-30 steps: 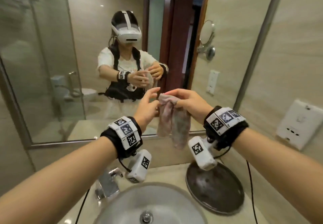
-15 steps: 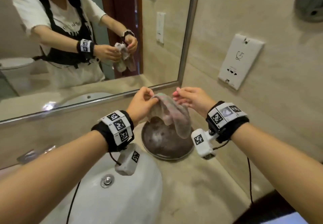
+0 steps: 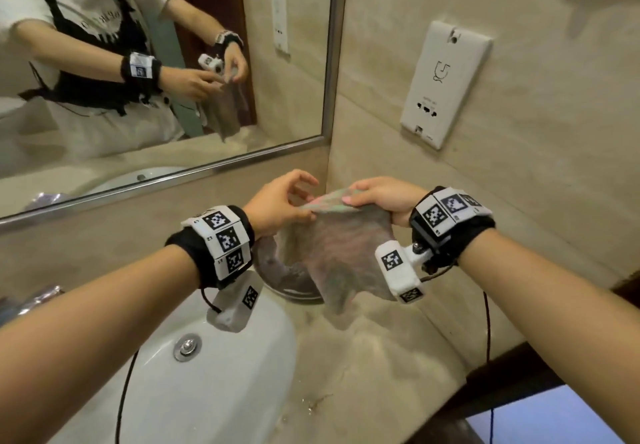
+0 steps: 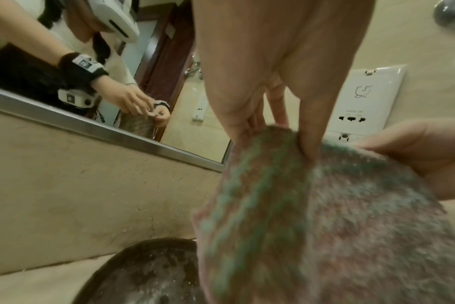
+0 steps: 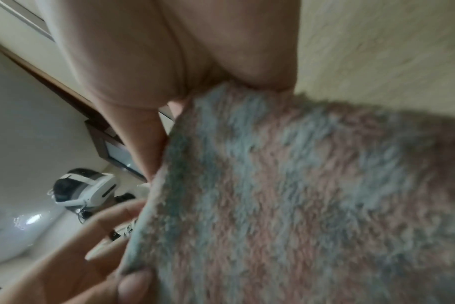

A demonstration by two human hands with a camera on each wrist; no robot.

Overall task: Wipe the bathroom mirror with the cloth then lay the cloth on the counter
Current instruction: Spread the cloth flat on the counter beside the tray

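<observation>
A fuzzy pink-and-green cloth [image 3: 341, 246] hangs spread between my two hands above the counter [image 3: 377, 367], in the corner right of the mirror [image 3: 145, 73]. My left hand [image 3: 282, 201] pinches its upper left edge. My right hand [image 3: 379, 196] grips the upper right edge, thumb on top. In the left wrist view the cloth [image 4: 325, 226] hangs below my left hand's fingers [image 4: 309, 144]. The cloth [image 5: 312, 195] fills most of the right wrist view, with my right hand's thumb [image 5: 148, 144] on its edge. The lower tip of the cloth hangs close over the counter.
A dark round dish [image 3: 277, 270] sits on the counter under the cloth. A white sink basin [image 3: 207, 374] lies to the lower left. A white wall socket plate [image 3: 446, 83] is on the right wall. The counter's dark front edge [image 3: 502, 374] is at right.
My view has dropped from the mirror to the counter corner. Both hands have lowered the cloth and pulled it apart, so it now hangs spread open above the dish.
</observation>
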